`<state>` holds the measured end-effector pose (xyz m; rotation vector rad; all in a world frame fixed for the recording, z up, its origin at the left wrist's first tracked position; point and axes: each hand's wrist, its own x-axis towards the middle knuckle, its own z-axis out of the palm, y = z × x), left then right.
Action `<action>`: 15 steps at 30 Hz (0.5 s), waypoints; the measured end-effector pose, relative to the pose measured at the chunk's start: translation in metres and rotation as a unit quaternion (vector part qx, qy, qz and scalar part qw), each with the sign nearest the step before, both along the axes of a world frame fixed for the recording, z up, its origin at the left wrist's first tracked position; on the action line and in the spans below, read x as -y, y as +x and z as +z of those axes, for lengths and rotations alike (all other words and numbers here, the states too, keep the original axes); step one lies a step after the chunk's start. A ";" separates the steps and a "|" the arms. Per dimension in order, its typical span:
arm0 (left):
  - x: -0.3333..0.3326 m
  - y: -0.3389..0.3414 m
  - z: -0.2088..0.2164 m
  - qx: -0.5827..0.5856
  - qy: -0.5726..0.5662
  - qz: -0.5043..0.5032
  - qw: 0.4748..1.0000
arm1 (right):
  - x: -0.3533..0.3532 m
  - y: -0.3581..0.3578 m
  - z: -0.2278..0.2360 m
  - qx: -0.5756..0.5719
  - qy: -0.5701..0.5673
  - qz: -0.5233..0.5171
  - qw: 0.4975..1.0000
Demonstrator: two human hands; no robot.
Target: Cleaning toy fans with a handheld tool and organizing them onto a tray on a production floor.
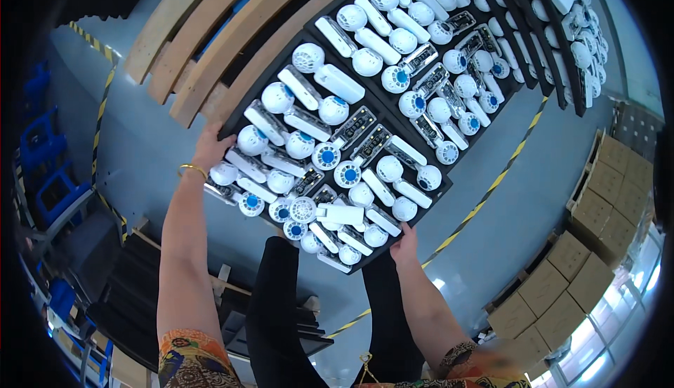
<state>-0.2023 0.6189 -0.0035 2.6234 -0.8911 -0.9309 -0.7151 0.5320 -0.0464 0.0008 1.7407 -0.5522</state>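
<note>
Ptrnd sleeve (193, 356) | blk tray (442, 187) btwn L hand (209, 148) & R hand (404, 245) | both gripping edges

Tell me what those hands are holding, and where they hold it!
A black tray of white gadgets. The left hand grips its left edge, and the right hand grips its lower right edge.

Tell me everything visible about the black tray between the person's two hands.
The black tray looks rectangular, with a dark rim; foam or plastic, I cannot tell. It is packed with white devices with round heads, some bearing blue discs, some with dark inner parts exposed. It lies at an angle in the picture, beside another loaded tray. The left hand grips its left edge; the right hand holds its near right edge.
</note>
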 end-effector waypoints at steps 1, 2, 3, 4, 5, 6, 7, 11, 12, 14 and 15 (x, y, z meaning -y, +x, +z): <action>0.007 -0.005 0.003 -0.044 -0.013 0.026 0.999 | 0.007 0.007 0.009 0.013 -0.024 -0.004 1.000; 0.010 -0.010 0.001 -0.043 -0.015 0.028 0.999 | 0.012 0.012 0.014 0.027 -0.048 -0.007 0.998; 0.010 -0.016 -0.002 -0.048 -0.017 0.048 0.998 | 0.017 0.017 0.015 0.032 -0.049 -0.004 0.998; 0.008 -0.023 -0.009 -0.054 -0.018 0.069 0.996 | 0.021 0.021 0.014 0.026 -0.060 0.001 0.998; 0.004 -0.028 -0.015 -0.060 -0.020 0.091 0.994 | 0.026 0.024 0.013 0.020 -0.071 0.007 0.997; -0.004 -0.035 -0.022 -0.057 -0.020 0.096 0.994 | 0.030 0.026 0.013 0.013 -0.081 0.012 0.997; -0.013 -0.043 -0.030 -0.023 -0.044 0.087 0.995 | 0.033 0.026 0.011 0.016 -0.080 0.017 0.997; -0.022 -0.065 -0.027 0.013 -0.070 0.106 0.992 | 0.051 0.014 -0.007 0.018 -0.108 0.072 0.991; -0.019 -0.065 -0.019 -0.014 -0.052 0.136 0.989 | 0.059 0.017 -0.012 0.020 -0.112 0.087 0.990; -0.019 -0.069 -0.012 -0.036 -0.035 0.173 0.984 | 0.073 0.022 -0.021 0.026 -0.119 0.118 0.985; -0.023 -0.074 -0.010 -0.048 -0.032 0.187 0.981 | 0.079 0.022 -0.020 0.031 -0.120 0.125 0.984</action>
